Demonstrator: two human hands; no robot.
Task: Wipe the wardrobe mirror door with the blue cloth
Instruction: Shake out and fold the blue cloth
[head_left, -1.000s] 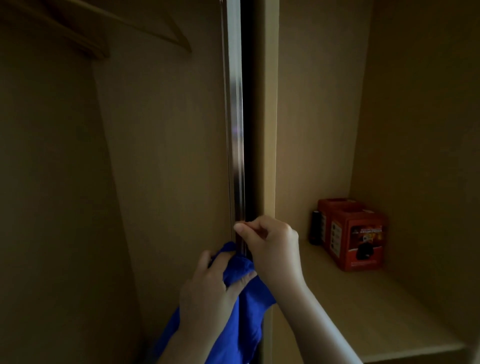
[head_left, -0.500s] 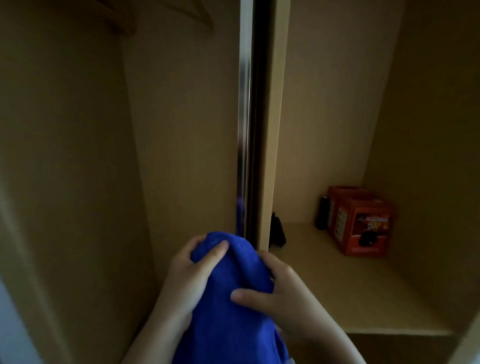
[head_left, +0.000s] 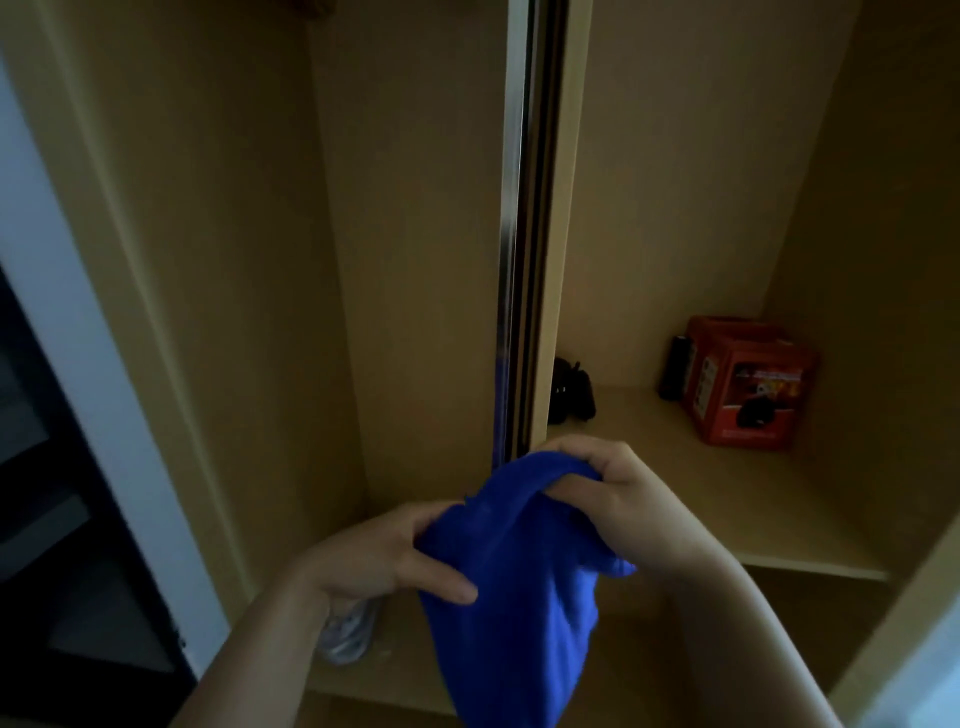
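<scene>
The blue cloth (head_left: 519, 571) hangs bunched just below the door's metal edge (head_left: 514, 260), my left hand (head_left: 374, 561) and right hand (head_left: 613, 499) both gripping it. Wadded like this, I'd likely smear the glass rather than clean it.

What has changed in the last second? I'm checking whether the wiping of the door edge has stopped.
The right hand let go of the metal door edge, came down and now grips the top of the blue cloth. The left hand keeps hold of the cloth, which has come away from the edge and is bunched between both hands. The red box on the shelf stayed put.
</scene>
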